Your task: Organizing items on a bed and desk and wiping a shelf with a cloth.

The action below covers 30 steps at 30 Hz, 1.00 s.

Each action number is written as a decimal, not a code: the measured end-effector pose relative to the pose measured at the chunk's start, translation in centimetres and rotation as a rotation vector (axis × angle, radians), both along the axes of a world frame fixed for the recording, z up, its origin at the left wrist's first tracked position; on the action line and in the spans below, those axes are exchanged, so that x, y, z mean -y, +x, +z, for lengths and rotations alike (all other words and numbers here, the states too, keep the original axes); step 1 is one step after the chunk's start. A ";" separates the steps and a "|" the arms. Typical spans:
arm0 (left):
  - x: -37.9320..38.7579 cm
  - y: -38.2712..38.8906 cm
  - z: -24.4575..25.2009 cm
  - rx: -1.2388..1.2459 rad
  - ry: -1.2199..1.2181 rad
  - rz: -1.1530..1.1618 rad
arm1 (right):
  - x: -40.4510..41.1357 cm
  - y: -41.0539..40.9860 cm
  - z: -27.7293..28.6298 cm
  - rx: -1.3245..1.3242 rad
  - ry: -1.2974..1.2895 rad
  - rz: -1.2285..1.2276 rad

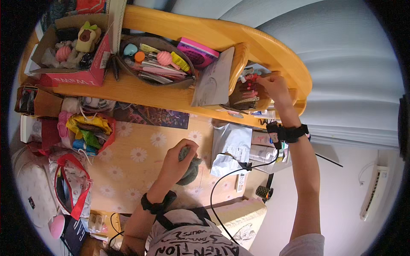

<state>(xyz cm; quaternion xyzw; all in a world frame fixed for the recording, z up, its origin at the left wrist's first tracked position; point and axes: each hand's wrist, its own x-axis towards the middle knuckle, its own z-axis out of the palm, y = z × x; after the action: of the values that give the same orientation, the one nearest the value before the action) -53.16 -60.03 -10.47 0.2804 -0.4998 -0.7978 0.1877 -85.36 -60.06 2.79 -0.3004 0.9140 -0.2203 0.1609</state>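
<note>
My left hand (175, 160) is closed around a bunched grey-green cloth (191, 171) above the flower-patterned desk top (138, 155). My right hand (274, 87) reaches up to a small compartment at the end of the wooden shelf (153, 96). Its fingertips are at a small red item (251, 77) among hair clips and other small things there; whether they pinch it I cannot tell. A grey zip pouch (189, 84) with pens, a pink brush-like item and tubes stands open on the shelf. Beside it are a pink-purple box (197, 52) and a whitish upright panel (214, 80).
On the left are a pink cardboard box (77, 78) with plush toys, a red-edged bag (110, 136) and a white pouch with red trim (85, 192). A silver-white plastic package (232, 144) and bottles lie at right. A black cable (213, 188) hangs from my right wrist.
</note>
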 end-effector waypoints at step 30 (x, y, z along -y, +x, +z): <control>0.2 0.5 -0.8 -0.002 0.058 0.015 | -0.8 0.0 0.6 0.163 0.289 0.074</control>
<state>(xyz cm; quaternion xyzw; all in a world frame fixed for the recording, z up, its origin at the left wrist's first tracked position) -52.64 -60.25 -11.26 0.2885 -0.4741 -0.8108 0.1858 -85.35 -59.25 3.36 -0.2886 0.9085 -0.1038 0.2838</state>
